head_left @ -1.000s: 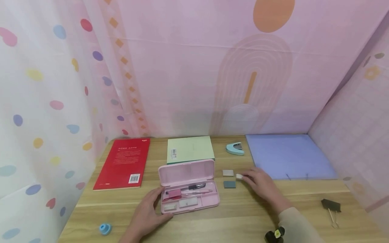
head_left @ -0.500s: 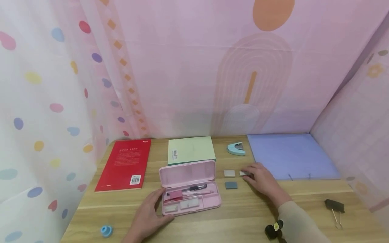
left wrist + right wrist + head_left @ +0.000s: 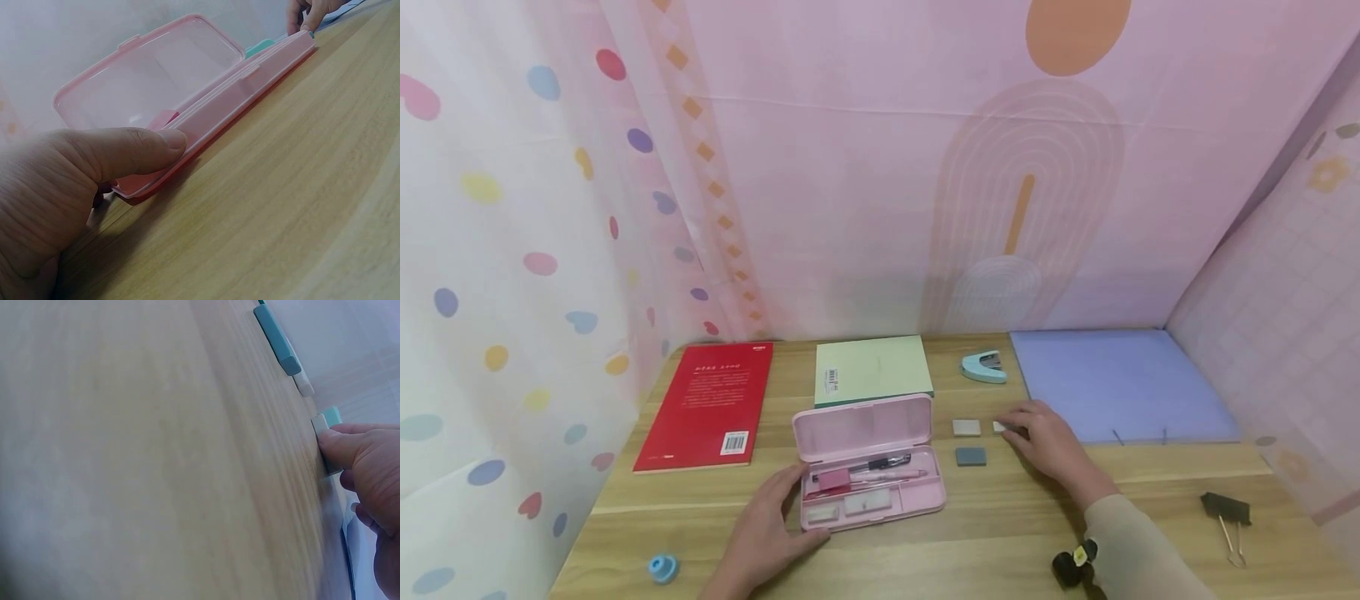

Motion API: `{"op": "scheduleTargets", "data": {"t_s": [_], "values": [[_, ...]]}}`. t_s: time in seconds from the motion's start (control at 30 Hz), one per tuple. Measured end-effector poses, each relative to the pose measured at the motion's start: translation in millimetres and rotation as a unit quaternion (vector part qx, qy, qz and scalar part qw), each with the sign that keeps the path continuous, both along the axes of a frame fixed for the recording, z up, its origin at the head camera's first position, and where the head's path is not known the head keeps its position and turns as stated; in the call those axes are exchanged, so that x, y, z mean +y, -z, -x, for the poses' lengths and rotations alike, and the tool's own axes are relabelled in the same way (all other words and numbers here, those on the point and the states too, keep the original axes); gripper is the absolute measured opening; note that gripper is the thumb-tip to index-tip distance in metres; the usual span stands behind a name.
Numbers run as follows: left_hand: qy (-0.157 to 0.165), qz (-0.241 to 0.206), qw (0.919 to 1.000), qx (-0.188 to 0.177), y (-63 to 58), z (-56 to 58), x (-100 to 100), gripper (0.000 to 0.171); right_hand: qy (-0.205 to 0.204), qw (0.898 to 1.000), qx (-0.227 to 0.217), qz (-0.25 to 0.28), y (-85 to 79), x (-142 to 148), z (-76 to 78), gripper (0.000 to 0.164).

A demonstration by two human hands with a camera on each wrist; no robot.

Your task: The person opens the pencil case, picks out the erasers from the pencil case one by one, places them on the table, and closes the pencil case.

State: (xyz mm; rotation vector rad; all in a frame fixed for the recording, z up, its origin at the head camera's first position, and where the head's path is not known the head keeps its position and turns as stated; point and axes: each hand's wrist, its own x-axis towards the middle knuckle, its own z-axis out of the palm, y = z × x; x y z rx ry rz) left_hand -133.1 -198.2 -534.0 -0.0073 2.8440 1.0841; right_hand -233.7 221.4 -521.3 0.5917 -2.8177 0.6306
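An open pink pencil case (image 3: 917, 498) stands on the table with several pens and pale erasers inside, its lid tipped back. My left hand (image 3: 769, 527) grips its left end; in the left wrist view the thumb (image 3: 147, 150) lies over the front edge, other fingers mostly hidden. My right hand (image 3: 1047, 443) pinches a small whitish eraser (image 3: 998, 427) at the tabletop, right of the case. In the right wrist view this eraser (image 3: 320, 425) sits between thumb and fingers. Just left of it lie a light grey eraser (image 3: 966, 427) and a blue-grey eraser (image 3: 971, 457).
Along the back lie a red book (image 3: 707, 408), a pale green notebook (image 3: 876, 367), a light blue stapler (image 3: 983, 367) and a purple-blue folder (image 3: 1123, 387). A black binder clip (image 3: 1227, 508) is at the right. A small blue round object (image 3: 662, 568) sits front left.
My right hand has shifted slightly right with the eraser, away from the light grey one, and then stayed nearly still. My left hand keeps its hold on the case.
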Motion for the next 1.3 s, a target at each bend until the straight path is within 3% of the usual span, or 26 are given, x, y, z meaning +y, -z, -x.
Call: {"op": "scheduleTargets", "data": {"t_s": [1.1,1.2,1.3], "values": [[0.003,-0.003,0.9999,0.01,4.1,-1.2,0,0.098,0.017,1.0,-0.01,0.013,0.6,-1,-0.2,0.025],[0.001,-0.008,1.0,0.006,3.3,-1.3,0,0.098,0.03,0.999,0.0,0.037,-6.6,-11,-6.2,0.029],[-0.001,-0.009,0.9999,0.005,1.6,-0.9,-1,0.098,0.011,0.998,0.013,0.059,-20.1,-40,-19.6,0.03]]}}
